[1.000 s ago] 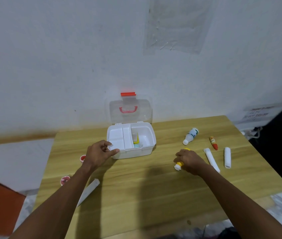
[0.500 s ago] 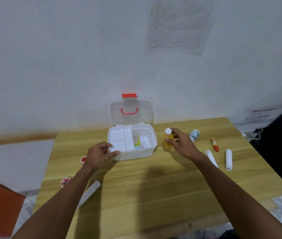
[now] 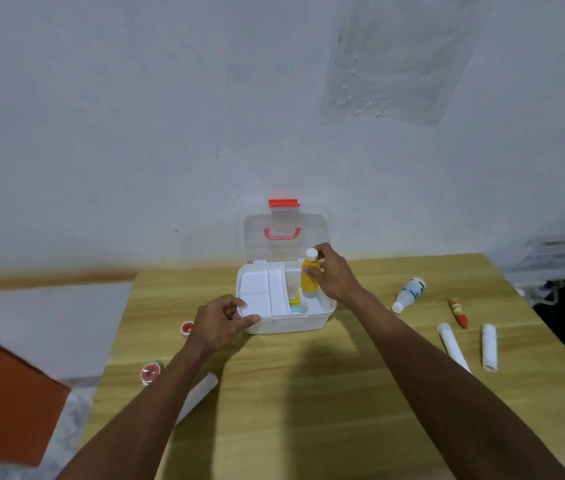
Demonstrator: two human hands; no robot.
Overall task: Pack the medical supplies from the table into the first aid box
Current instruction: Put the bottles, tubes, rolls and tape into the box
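The white first aid box [image 3: 295,323] stands open at the back of the wooden table [image 3: 308,393], its clear lid [image 3: 284,237] upright against the wall. My right hand [image 3: 331,277] holds a yellow bottle with a white cap [image 3: 310,275] upright over the box's right compartment. My left hand [image 3: 222,322] grips the box's front left corner. Small yellow and teal items [image 3: 295,301] lie inside the box. A white divided tray fills its left half.
Right of the box lie a white bottle [image 3: 409,294], an orange tube [image 3: 458,312], a long white tube [image 3: 452,346] and a white roll [image 3: 488,346]. To the left sit two small red-capped pots [image 3: 187,328] [image 3: 150,373] and a white tube [image 3: 198,393] partly under my left arm.
My right hand picked the yellow bottle up from the table and carried it left, from beside the box to over its right compartment. My left hand stayed on the box.
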